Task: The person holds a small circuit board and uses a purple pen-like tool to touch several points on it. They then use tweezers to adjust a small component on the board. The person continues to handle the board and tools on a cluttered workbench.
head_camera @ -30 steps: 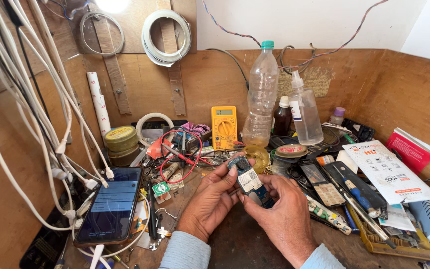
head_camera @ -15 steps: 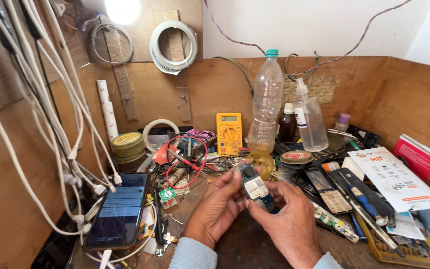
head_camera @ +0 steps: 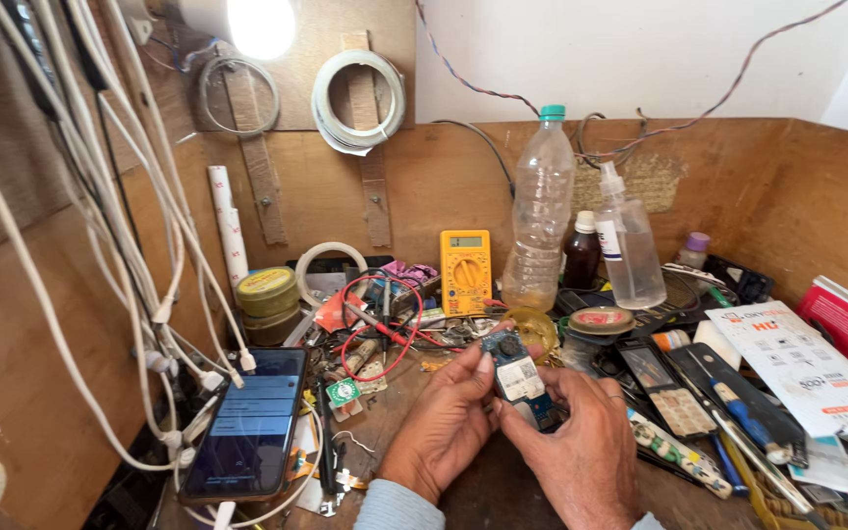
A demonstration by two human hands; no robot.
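Board, small, blue with a white label, held upright over the bench between both hands. Left hand pinches its left edge, right hand pinches the lower right. Multimeter and bottle behind, phone to the left.

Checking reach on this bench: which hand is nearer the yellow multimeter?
Left. The left hand lies below the yellow multimeter, slightly to its left. The right hand sits farther off, lower and to the right. Both hold the small circuit board.
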